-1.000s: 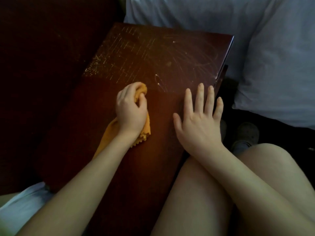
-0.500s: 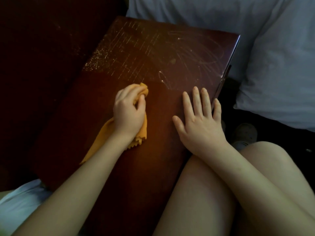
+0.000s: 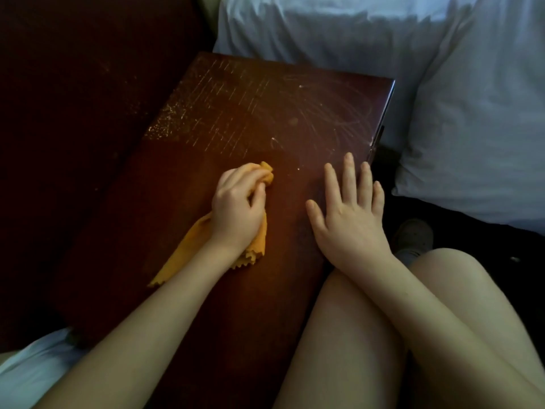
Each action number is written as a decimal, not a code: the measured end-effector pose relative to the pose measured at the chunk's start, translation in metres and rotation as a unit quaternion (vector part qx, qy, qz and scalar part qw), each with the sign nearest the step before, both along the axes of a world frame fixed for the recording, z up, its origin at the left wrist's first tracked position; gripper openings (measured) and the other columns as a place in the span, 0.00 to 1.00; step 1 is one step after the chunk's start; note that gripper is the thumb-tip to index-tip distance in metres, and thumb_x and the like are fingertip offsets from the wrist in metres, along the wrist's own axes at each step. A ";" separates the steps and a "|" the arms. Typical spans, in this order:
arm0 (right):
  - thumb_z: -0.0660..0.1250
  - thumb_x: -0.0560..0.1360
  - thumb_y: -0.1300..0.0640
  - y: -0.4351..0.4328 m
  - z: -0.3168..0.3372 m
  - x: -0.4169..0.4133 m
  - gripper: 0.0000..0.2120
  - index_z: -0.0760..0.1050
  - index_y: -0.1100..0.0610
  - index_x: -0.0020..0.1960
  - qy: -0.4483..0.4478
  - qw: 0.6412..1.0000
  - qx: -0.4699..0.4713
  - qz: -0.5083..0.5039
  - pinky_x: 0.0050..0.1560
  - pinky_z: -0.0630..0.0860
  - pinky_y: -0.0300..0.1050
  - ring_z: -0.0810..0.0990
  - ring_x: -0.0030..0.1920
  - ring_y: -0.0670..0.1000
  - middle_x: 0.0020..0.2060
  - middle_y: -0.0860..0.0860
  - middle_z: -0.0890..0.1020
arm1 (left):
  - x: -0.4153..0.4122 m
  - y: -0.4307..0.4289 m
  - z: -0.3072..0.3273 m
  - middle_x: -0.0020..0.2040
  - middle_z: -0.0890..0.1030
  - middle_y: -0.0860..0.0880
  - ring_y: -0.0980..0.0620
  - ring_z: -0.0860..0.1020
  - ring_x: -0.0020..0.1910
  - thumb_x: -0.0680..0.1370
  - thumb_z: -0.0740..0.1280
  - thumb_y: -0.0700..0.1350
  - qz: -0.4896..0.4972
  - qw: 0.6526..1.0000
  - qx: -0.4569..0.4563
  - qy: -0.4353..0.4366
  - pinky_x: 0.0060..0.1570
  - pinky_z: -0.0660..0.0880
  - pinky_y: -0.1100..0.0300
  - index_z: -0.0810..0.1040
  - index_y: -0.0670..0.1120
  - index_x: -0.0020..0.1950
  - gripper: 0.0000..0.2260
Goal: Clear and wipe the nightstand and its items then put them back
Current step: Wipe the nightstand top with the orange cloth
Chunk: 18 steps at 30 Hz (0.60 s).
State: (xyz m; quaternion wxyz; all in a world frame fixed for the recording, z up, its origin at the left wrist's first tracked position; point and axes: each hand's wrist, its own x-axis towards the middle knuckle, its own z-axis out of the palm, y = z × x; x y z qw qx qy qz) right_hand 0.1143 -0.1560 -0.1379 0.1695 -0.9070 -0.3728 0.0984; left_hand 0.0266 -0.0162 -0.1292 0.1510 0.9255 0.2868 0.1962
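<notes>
Head camera gives me the left hand (image 3: 239,211) curled around a bunched orange cloth (image 3: 188,255), pressing it onto the middle of the dark nightstand (image 3: 265,113). The right hand (image 3: 351,222) lies flat near it by the right edge, fingers straight and spread. I see pale scratches on the far half, and a white pillow (image 3: 472,128) to the right.

- One dark wooden worktop (image 3: 236,113).
- One orange cloth (image 3: 182,256) with a zigzag edge.
- Two grips: left grip (image 3: 239,214), right grip (image 3: 351,219).
- Two white pillows: far pillow (image 3: 324,33), right-hand pillow (image 3: 477,128).
- Two bare legs: left leg (image 3: 333,349), right leg (image 3: 460,278).
- One grey shoe (image 3: 413,234).
- One patch of white fabric (image 3: 35,367), lower left.
</notes>
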 end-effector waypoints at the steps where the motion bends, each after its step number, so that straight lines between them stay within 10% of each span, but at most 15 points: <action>1: 0.45 0.77 0.42 0.003 0.000 0.000 0.32 0.46 0.55 0.76 -0.001 1.000 -0.002 -0.014 0.67 0.33 0.53 0.38 0.74 0.58 0.76 0.56 0.42 | 0.002 0.002 0.000 0.54 0.80 0.47 0.49 0.75 0.56 0.76 0.64 0.36 0.026 1.000 -0.004 -0.008 0.57 0.60 0.73 0.80 0.42 0.55 0.10; 18: 0.50 0.80 0.47 0.024 0.009 -0.011 0.31 0.42 0.61 0.76 0.041 0.977 -0.040 -0.203 0.70 0.37 0.60 0.37 0.73 0.63 0.73 0.65 0.40 | -0.004 0.012 -0.001 0.54 0.80 0.45 0.48 0.75 0.57 0.75 0.64 0.37 -0.146 0.989 -0.027 0.008 0.59 0.64 0.67 0.80 0.42 0.55 0.10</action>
